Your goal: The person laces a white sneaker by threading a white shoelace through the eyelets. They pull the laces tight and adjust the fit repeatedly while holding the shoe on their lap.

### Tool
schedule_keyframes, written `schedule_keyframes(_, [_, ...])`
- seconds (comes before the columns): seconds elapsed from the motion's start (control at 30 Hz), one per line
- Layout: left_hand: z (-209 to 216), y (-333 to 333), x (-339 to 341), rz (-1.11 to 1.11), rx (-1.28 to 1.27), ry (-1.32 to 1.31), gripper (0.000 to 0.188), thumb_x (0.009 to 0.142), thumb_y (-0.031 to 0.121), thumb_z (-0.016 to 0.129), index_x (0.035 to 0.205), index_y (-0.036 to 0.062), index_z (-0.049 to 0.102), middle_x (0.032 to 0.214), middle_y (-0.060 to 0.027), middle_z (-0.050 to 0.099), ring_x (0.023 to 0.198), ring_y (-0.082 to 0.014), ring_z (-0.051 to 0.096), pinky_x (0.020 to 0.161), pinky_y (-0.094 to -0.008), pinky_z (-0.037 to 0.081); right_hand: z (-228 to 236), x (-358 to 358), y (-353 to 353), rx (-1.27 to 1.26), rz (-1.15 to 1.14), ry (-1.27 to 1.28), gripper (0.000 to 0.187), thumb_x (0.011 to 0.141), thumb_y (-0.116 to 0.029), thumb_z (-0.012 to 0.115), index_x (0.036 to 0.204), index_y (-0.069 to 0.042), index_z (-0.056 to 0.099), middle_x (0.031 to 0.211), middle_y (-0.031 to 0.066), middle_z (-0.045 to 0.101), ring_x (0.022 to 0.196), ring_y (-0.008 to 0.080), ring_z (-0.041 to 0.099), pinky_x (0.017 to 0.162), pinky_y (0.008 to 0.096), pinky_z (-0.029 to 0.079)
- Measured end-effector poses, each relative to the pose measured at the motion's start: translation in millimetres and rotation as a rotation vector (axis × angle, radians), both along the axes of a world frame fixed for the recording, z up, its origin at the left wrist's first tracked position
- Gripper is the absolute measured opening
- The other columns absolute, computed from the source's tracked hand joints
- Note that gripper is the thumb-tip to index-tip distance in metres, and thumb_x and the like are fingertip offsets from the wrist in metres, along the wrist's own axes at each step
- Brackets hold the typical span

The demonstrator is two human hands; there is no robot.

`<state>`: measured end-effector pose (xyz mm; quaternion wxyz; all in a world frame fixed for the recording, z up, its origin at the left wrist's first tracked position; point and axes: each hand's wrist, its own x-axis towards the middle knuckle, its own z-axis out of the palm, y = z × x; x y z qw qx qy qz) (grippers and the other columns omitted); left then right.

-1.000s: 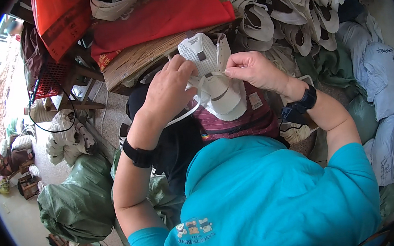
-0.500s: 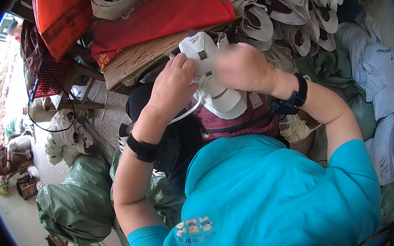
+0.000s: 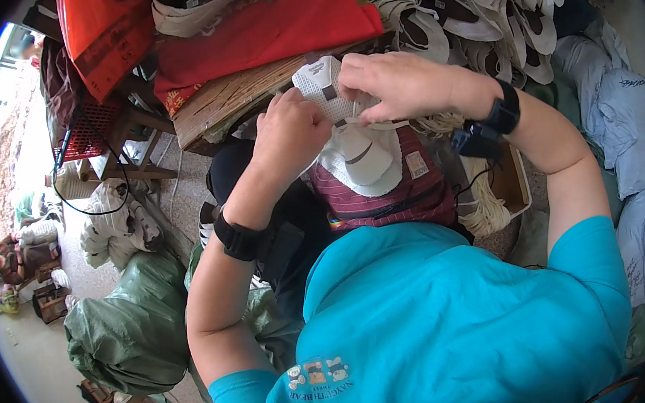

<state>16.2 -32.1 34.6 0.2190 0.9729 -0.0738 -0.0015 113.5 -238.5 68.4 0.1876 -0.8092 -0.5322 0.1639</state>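
A white mesh shoe upper (image 3: 370, 167) lies over the maroon striped cloth on my lap, its toe toward me and its tongue (image 3: 316, 76) pointing away. My left hand (image 3: 289, 136) is closed on the upper's left side, fingers bent at the lace openings. At the right edge my right hand (image 3: 404, 85) has its fingers curled and thumb bent inward; what lies between the fingertips is hidden. A white shoelace (image 3: 389, 125) crosses the upper just below my right thumb. Black straps sit on both wrists.
Ahead stands a wooden bench (image 3: 220, 106) with red cloth (image 3: 267, 32) on it. Stacked shoe uppers (image 3: 467, 13) lie at the far right. Beside my lap, a box (image 3: 519, 182) has pale laces (image 3: 486, 205) by it. Green sacks (image 3: 129, 329) and white sacks (image 3: 626, 133) flank me.
My right hand has moved slightly away and its fingers have spread from a tighter closed shape. The lace loop hanging below my left hand no longer shows. My left hand stays at the upper.
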Motion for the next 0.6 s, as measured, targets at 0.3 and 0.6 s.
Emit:
schedule_keyframes(0.3, [-5.3, -28.1, 4.1, 0.263, -0.597, -0.300, 0.022, 0.096, 0.017, 0.065, 0.084, -0.0013, 0.067, 0.081, -0.0020, 0.060, 0.073, -0.0095, 0.053, 0.065, -0.0271, 0.045, -18.0, 13.4, -3.7, 0.098, 0.075, 0.037, 0.030, 0.074, -0.011, 0.080, 0.093, -0.003, 0.059, 0.100, 0.0115, 0.054, 0.094, 0.0319, 0.060, 0.080, 0.0413, 0.050])
schedule_keyframes(0.6, [-24.3, -30.0, -2.7, 0.287, -0.749, -0.203, 0.013, 0.098, 0.013, 0.062, 0.096, -0.0001, 0.062, 0.079, -0.0012, 0.065, 0.066, -0.0051, 0.055, 0.061, -0.0221, 0.046, -39.6, 4.1, -9.0, 0.199, -0.144, -0.080, 0.020, 0.082, -0.020, 0.074, 0.088, -0.003, 0.064, 0.094, 0.0111, 0.057, 0.088, 0.0318, 0.062, 0.077, 0.0409, 0.051])
